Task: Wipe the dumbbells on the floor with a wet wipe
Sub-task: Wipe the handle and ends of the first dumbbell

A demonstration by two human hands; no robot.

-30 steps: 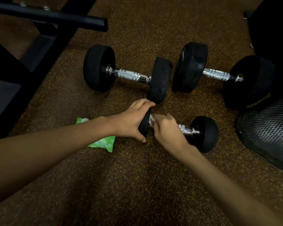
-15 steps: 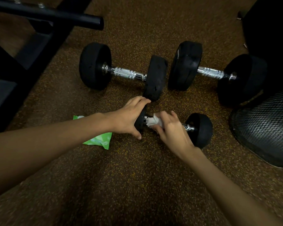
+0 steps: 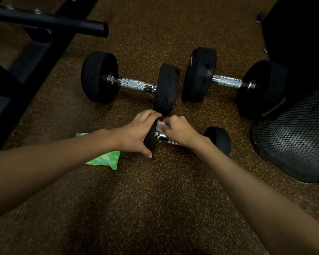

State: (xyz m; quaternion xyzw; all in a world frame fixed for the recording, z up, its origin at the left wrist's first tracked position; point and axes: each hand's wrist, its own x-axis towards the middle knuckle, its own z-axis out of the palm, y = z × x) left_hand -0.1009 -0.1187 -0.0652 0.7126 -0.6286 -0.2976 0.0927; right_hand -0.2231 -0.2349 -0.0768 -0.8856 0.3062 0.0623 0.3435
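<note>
Three black dumbbells with chrome handles lie on the speckled rubber floor. The small dumbbell (image 3: 217, 139) is nearest me. My left hand (image 3: 136, 133) grips its left head, fingers over the top and thumb below. My right hand (image 3: 179, 130) holds a crumpled white wet wipe (image 3: 160, 125) against the inner face of that head, above the chrome handle. Behind it lie a larger dumbbell (image 3: 134, 85) on the left and another large dumbbell (image 3: 226, 81) on the right.
A green wet-wipe pack (image 3: 104, 159) lies on the floor under my left forearm. A black mesh bin (image 3: 293, 137) stands at the right. A black metal rack frame with a round bar (image 3: 50, 23) fills the upper left.
My right hand has slid the wipe left along the handle, up against the left head. My left hand keeps its grip on that head.
</note>
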